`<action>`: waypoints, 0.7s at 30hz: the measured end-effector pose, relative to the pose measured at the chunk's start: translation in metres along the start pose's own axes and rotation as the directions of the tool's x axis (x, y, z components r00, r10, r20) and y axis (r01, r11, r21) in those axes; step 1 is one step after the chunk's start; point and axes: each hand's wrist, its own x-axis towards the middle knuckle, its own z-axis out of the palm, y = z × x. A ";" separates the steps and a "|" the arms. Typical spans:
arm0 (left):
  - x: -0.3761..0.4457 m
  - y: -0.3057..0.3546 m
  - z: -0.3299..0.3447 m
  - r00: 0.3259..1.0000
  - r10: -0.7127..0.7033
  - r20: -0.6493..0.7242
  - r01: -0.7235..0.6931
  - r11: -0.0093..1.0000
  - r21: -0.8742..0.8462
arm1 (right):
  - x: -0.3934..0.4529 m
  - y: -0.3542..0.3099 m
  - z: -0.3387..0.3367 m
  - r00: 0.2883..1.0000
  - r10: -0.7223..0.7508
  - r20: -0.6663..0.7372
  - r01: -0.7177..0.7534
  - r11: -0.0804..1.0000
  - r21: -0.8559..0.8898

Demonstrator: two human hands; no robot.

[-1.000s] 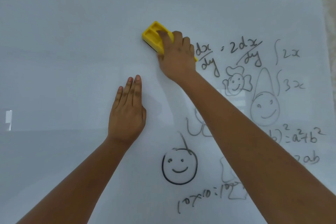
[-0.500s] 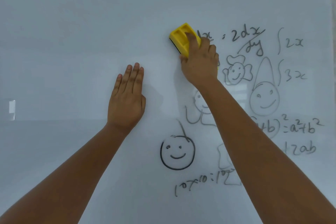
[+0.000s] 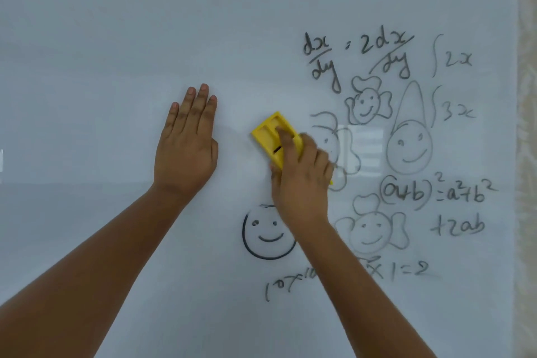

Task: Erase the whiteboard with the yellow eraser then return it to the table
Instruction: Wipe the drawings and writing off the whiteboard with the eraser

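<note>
Right beside the bold black smiley face point(image 3: 268, 232), just up and to its right, sits the yellow plastic block eraser point(image 3: 274, 139), pressed flat against the white glossy whiteboard point(image 3: 116, 23). The right hand point(image 3: 302, 180) is clamped over its lower end, fingers curled on top and the thumb tucked against the near edge, so the pad side stays square on the surface. I'd guess that's the point of the grip: even pressure while wiping.

Left of the eraser, well apart from it, the left hand point(image 3: 186, 148) lies flat and empty on the board, fingers together and straight. Looks like a brace to steady the body while the other arm sweeps.

Everything up and right of the smiley is unwiped: the dx/dy fractions point(image 3: 357, 58), the faint pointy-hat face point(image 3: 409, 136), the (a+b)² line point(image 3: 436, 192), plus a few bow-shaped doodle faces. The one directly right of the eraser is partly hidden behind the hand, and it looks smudgy, can't say for sure.

Compared with half a second ago, the eraser has dropped from up by the dx/dy writing down to just above the smiley. The dx/dy fraction it was covering now shows in full, so that pass doesn't seem to have taken it off. The left hand hasn't really budged. Plenty of wiping left, and no table in view.
</note>
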 end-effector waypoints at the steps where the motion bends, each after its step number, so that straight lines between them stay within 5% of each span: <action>1: 0.000 0.000 0.000 1.000 0.000 0.004 0.000 1.000 -0.001 | -0.017 0.003 -0.001 0.999 -0.031 0.009 0.031 1.000 -0.004; 8: 0.000 0.002 -0.002 1.000 -0.002 0.001 0.002 1.000 0.005 | -0.023 0.018 0.000 0.983 0.184 0.016 -0.184 0.982 0.045; 15: 0.001 0.002 -0.003 1.000 -0.002 -0.011 0.002 1.000 0.000 | -0.097 0.004 0.012 0.986 -0.145 0.077 0.144 0.989 0.020; 21: 0.000 0.002 -0.002 1.000 -0.002 -0.006 0.002 1.000 -0.005 | -0.068 0.007 0.006 0.991 0.133 0.006 -0.133 0.991 0.021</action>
